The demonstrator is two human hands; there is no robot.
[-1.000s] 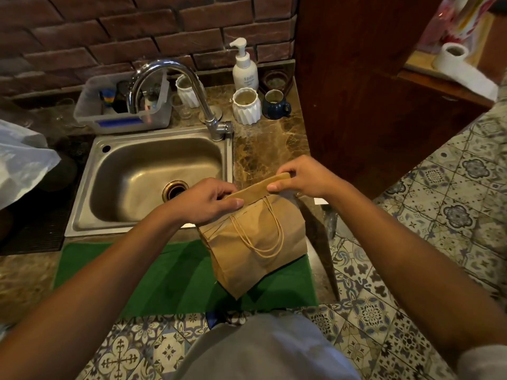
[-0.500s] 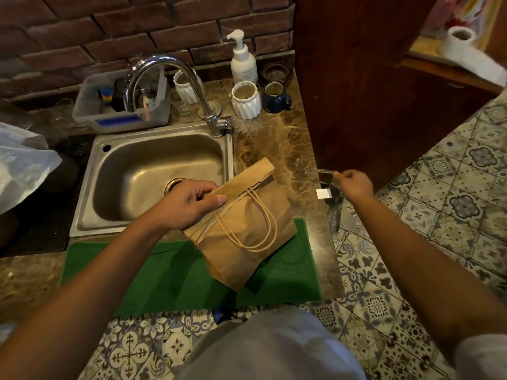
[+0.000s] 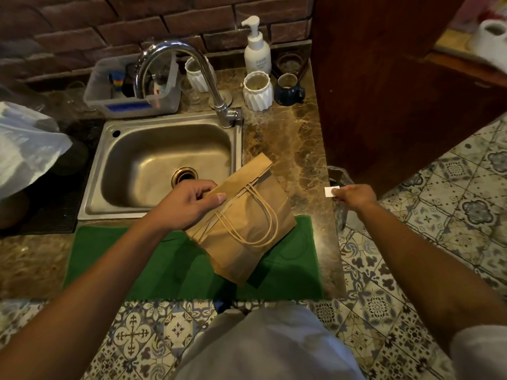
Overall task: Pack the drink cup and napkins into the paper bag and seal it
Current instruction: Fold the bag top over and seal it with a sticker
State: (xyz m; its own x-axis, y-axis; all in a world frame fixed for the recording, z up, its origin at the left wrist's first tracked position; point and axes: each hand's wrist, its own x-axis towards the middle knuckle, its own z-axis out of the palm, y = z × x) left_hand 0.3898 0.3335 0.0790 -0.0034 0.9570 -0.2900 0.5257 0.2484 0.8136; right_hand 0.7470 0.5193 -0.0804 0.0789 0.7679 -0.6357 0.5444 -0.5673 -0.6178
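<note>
The brown paper bag (image 3: 247, 223) stands tilted on the green mat (image 3: 153, 264), its top folded over and its twine handles lying flat on the front. My left hand (image 3: 189, 204) grips the folded top at its left end, thumb on the flap. My right hand (image 3: 354, 197) is off to the right past the counter edge, pinching a small white sticker (image 3: 331, 192) between thumb and fingers. The cup and napkins are not visible; the bag hides its contents.
A steel sink (image 3: 164, 165) with a curved tap (image 3: 197, 78) lies behind the bag. A soap pump (image 3: 256, 48), white ribbed cups (image 3: 258, 90) and a dark mug (image 3: 289, 90) stand at the back. A wooden cabinet (image 3: 384, 91) rises on the right; a plastic bag (image 3: 24, 146) sits left.
My right hand let go of the bag's folded top and moved right to the counter edge, where it now pinches the white sticker. The bag tilted down toward the left.
</note>
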